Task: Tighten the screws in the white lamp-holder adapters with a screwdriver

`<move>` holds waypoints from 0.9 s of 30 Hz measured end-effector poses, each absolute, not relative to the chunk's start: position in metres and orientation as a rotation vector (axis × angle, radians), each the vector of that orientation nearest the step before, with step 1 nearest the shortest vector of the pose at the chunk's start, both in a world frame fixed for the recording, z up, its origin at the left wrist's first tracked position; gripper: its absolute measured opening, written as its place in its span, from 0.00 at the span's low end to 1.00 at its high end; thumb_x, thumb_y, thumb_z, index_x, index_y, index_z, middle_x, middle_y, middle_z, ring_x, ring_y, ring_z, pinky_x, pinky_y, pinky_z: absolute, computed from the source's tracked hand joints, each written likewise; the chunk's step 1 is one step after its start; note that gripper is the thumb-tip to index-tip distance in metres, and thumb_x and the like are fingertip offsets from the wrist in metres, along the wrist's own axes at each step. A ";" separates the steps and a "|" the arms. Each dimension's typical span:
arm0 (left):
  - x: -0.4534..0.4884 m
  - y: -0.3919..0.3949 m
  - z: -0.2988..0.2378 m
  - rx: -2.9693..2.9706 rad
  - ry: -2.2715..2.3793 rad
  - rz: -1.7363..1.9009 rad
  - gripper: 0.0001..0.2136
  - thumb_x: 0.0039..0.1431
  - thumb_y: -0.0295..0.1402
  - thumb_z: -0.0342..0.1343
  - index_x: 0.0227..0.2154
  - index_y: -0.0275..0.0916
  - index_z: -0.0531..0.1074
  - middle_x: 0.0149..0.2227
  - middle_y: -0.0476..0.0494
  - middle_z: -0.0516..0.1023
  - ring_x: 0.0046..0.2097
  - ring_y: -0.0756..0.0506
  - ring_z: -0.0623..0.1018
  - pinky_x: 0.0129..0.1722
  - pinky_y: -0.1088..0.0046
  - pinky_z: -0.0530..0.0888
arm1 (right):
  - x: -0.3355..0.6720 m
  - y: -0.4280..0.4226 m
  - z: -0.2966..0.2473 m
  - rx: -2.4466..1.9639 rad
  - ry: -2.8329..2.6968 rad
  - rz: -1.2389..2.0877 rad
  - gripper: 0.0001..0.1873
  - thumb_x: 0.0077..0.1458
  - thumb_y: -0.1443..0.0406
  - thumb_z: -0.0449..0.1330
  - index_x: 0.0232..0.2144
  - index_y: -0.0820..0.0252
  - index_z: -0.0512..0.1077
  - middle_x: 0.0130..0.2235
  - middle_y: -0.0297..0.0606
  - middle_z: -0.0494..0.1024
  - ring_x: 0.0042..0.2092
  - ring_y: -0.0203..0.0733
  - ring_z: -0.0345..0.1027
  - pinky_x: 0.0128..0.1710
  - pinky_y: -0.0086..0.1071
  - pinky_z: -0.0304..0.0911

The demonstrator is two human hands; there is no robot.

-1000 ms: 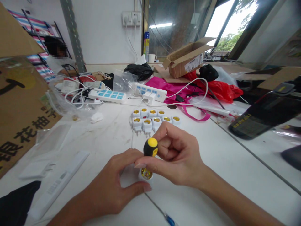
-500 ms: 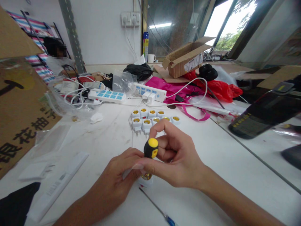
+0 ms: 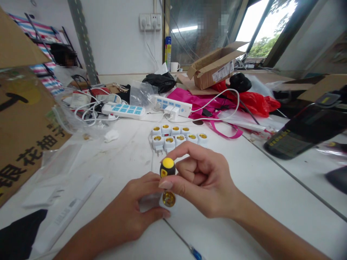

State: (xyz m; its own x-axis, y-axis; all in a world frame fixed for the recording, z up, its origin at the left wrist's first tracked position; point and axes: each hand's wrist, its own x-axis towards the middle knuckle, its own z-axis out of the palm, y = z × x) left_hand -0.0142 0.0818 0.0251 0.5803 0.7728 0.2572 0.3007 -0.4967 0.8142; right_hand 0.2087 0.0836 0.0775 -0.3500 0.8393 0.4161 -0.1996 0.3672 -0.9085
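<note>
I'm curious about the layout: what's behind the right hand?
Behind the right hand are two rows of white sockets with gold linings; it covers some nearer ones' lower parts.

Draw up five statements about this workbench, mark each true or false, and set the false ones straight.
1. The right hand grips a yellow-and-black handle. True.
2. The left hand is well away from the white socket below that handle. False: its thumb is against it.
3. The grouped sockets beyond the hands have gold-coloured insides. True.
4. The blue-handled tool stands upright. False: it lies on the table.
5. The mug beside the spray can is red. False: it is white.
</note>
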 end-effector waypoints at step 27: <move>-0.005 0.084 0.026 2.101 1.247 1.226 0.22 0.65 0.38 0.71 0.59 0.50 0.74 0.48 0.47 0.84 0.48 0.42 0.83 0.52 0.62 0.80 | 0.209 0.118 0.077 -0.673 -0.596 1.382 0.33 0.58 0.52 0.77 0.28 0.53 0.55 0.24 0.18 0.51 0.23 0.29 0.39 0.19 0.24 0.48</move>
State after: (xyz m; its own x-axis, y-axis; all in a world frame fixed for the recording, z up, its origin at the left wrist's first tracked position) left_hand -0.0049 0.0835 0.0261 0.2151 0.8505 0.4800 0.4942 -0.5187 0.6976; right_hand 0.2094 0.1182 0.0775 0.1024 0.9947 -0.0085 -0.6766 0.0633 -0.7336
